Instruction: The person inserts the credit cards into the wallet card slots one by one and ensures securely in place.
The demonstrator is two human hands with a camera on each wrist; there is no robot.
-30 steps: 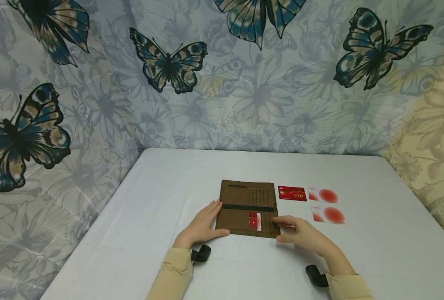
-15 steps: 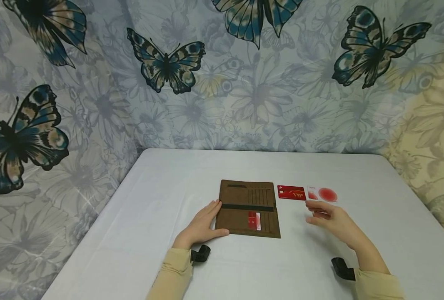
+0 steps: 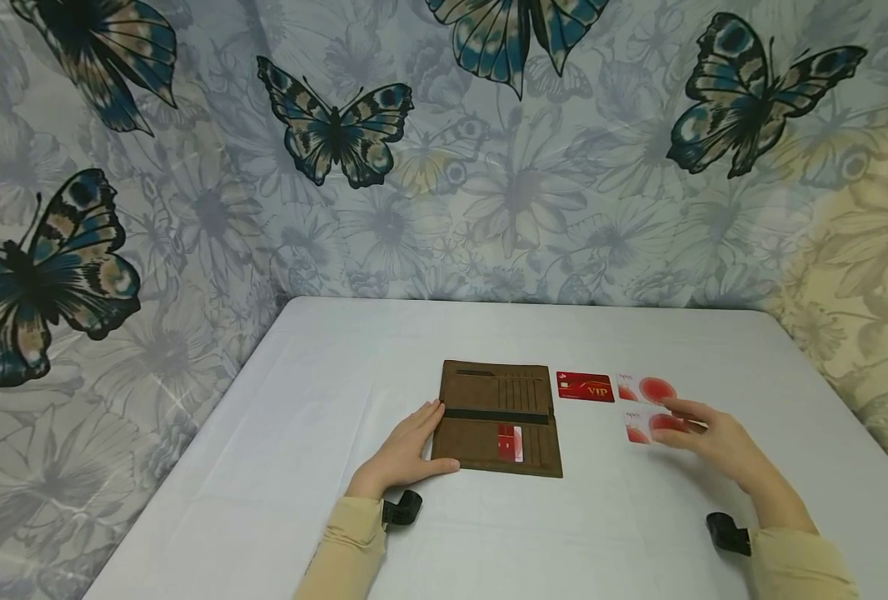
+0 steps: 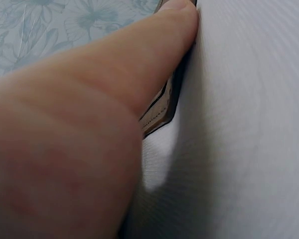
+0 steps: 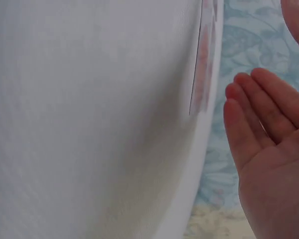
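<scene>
A brown wallet lies spread flat on the white table, a red-and-white card showing in its lower half. My left hand rests at the wallet's left side, thumb on the lower edge; the left wrist view shows that thumb over the wallet's corner. To the right, my right hand hovers over a pale card with a red circle and partly covers it. Its fingers look relaxed and hold nothing in the right wrist view, apart from the card on the table.
A red VIP card lies just right of the wallet. Beside it is another pale card with a red circle. The white table meets a wall hung with butterfly-print cloth.
My right hand has left the wallet's lower right edge and travelled right to the lower pale card. The left hand and the wallet have stayed in place.
</scene>
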